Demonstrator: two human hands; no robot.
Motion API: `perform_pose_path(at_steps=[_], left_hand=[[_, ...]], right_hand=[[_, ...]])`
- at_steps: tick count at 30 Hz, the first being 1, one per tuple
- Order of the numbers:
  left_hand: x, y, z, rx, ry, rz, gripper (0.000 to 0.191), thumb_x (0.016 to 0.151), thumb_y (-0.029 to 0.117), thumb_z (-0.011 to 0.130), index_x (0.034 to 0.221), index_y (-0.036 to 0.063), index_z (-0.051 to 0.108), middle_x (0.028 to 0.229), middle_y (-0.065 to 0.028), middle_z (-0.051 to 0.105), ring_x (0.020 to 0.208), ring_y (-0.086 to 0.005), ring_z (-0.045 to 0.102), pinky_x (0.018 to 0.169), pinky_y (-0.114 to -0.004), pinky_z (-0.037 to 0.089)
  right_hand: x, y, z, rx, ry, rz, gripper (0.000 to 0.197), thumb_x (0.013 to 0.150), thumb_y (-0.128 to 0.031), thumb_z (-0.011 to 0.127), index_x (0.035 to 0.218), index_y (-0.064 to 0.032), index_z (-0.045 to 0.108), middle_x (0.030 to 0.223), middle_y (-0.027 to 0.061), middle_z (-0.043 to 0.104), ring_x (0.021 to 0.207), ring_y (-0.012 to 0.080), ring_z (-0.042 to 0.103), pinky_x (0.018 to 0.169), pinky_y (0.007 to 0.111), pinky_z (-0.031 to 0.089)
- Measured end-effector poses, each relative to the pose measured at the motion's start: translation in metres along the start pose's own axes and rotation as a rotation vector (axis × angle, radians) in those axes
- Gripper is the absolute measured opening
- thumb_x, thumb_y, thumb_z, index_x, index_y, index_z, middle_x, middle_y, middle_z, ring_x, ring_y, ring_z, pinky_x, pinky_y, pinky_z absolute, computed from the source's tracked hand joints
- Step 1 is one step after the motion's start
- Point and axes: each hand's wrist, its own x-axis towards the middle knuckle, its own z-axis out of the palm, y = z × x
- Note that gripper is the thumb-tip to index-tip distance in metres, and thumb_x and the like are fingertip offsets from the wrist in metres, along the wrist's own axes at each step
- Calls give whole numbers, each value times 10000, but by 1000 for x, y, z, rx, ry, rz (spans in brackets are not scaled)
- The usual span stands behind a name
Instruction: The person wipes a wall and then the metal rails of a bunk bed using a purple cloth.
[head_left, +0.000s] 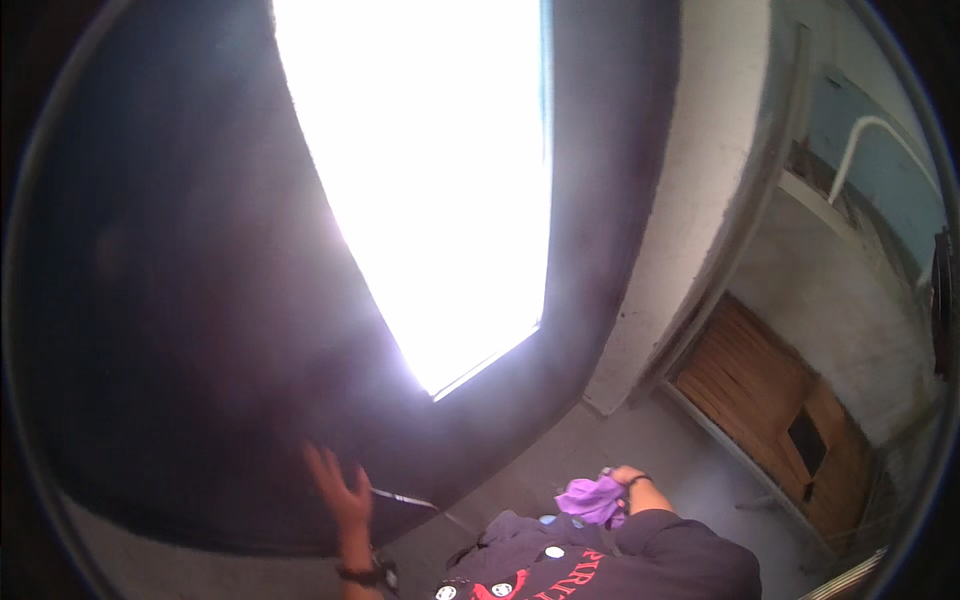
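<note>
My left hand (341, 484) is raised with its fingers apart, in front of a large dark panel (187, 337). I cannot tell whether the fingertips touch that surface. A dark band with a watch-like piece circles the wrist. My right hand (628, 475), low beside my body, grips a bunched purple cloth (592, 501). Above and between the hands, a tall overexposed opening or window (442, 187) glares white, and nothing shows through it. A thin pale strip (403, 496) runs near the panel's lower edge, just right of my left hand.
A pale wall edge or pillar (675, 247) borders the dark surface on the right. Beyond it stand a wooden board or tabletop (757, 375) with a dark rectangular patch, and a blue-grey panel (862, 150) with a curved white metal tube (851, 146). Below lies grey floor (555, 450).
</note>
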Motion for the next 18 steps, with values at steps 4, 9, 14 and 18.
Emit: perform_pose_path(at_steps=[4, 9, 14, 18], left_hand=[[-188, -47, 56, -213, -781, 107, 339, 807, 46, 665, 1137, 102, 722, 994, -147, 735, 905, -335, 712, 823, -414, 564], [-184, 18, 90, -509, -1134, -186, 405, 886, 237, 644, 1277, 132, 620, 1233, -137, 611, 1118, -278, 601, 926, -400, 497], [-91, 104, 171, -550, -1114, 506, 288, 823, 128, 697, 1110, 131, 724, 973, -100, 734, 845, -301, 705, 749, -389, 562], [-33, 190, 213, -491, -1051, 707, 241, 891, 199, 635, 1110, 134, 713, 1010, -64, 737, 915, -254, 694, 794, -374, 494]], right_hand=[[-28, 117, -21, 249, 165, 100, 454, 763, -347, 759, 1089, -33, 724, 1096, 108, 711, 996, 220, 643, 853, 387, 523], [-36, 168, 39, 145, 113, 167, 435, 850, -354, 641, 1158, -50, 683, 1165, 127, 680, 1064, 259, 623, 902, 395, 505], [-16, 180, 63, -109, 27, -41, 429, 937, -361, 524, 1226, -66, 641, 1234, 145, 650, 1131, 297, 602, 951, 404, 487], [28, 168, 43, -360, 163, -343, 435, 1006, -367, 430, 1281, -80, 608, 1288, 160, 626, 1185, 328, 585, 991, 410, 472]])
